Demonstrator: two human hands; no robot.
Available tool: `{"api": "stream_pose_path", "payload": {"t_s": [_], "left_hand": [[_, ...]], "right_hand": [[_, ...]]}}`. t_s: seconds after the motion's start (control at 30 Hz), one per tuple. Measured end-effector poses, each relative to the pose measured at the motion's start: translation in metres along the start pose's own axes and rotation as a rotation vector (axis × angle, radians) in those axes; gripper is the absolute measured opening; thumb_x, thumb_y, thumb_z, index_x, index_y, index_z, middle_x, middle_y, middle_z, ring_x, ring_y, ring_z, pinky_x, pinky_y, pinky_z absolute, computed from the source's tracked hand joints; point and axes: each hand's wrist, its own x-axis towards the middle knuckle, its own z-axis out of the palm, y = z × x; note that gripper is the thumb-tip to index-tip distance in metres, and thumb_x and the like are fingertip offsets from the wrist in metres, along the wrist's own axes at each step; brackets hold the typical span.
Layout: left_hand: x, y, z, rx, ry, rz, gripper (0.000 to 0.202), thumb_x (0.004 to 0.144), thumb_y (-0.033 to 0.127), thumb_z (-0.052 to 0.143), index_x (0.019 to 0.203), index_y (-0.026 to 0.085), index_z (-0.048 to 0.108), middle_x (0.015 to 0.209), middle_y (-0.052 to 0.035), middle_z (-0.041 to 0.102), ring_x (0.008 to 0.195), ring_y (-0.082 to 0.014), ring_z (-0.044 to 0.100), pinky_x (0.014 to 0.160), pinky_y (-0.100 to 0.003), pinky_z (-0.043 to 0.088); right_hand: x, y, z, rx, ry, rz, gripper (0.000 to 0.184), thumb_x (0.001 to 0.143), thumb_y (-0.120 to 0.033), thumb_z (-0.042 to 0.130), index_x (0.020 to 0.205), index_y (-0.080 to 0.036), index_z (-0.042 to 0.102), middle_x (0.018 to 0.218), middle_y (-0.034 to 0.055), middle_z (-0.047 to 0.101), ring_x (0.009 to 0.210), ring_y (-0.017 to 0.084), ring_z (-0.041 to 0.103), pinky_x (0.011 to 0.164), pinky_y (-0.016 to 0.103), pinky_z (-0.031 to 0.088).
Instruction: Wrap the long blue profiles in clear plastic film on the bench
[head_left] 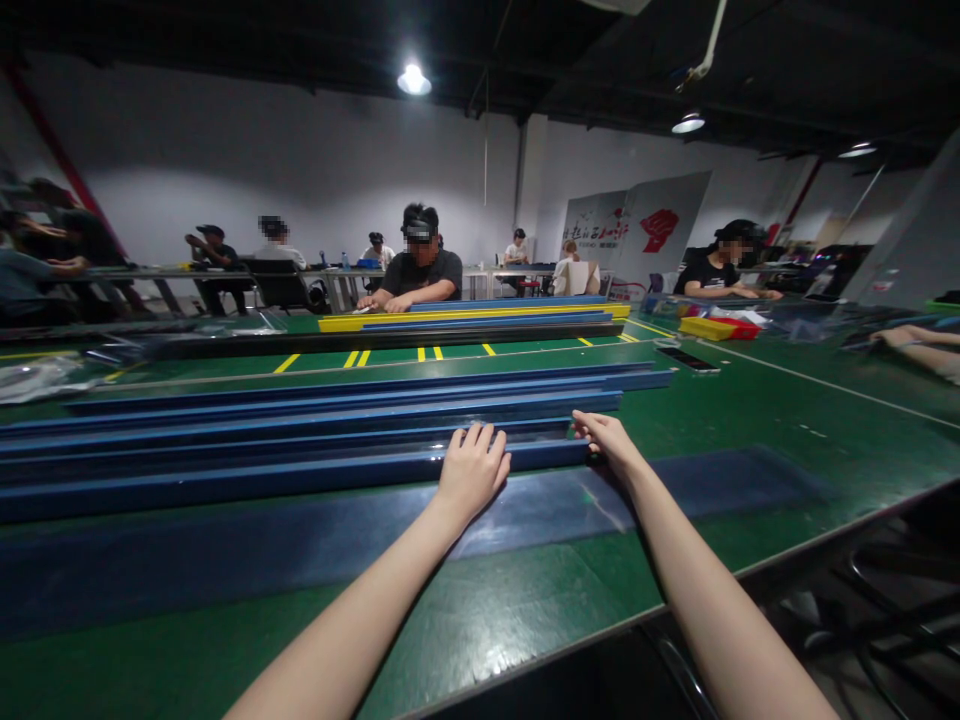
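Observation:
A long blue channel strip [285, 482] lies lengthwise across the green table in front of me. My left hand [474, 470] is draped over its near wall close to the right end, fingers curled over the edge and thumb hidden. At that right end, my right hand [609, 440] has its fingers bent together around the strip's tip; what lies inside the fingers is partly hidden. Beneath both forearms a flat, shiny bluish film-like strip [315, 540] stretches along the table.
More blue strips [375, 400] lie parallel behind. Farther back are yellow [465, 318] and black strips [420, 342], with a co-worker [421, 265] behind them. A phone [688, 360], yellow and red trays [709, 328] and another person's hands [911, 340] are at right. The table edge [750, 568] runs nearby.

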Motion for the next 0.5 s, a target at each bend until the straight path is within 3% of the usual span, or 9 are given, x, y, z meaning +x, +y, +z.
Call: {"api": "stream_pose_path", "payload": {"t_s": [0.5], "left_hand": [[-0.0001,0.0001,-0.0014,-0.037,-0.017,-0.039,0.028,0.087,0.032,0.040,0.105,0.018,0.055,0.109,-0.0087,0.059,0.103,-0.0239,0.049,0.085,-0.040,0.035]], "right_hand": [[0.0002,0.0038,0.0007,0.063,-0.037,-0.025,0.035,0.053,-0.047,0.067,0.058,-0.014,0.057,0.050,-0.0013,0.051,0.043,0.004,0.038,0.037,0.016,0.025]]}}
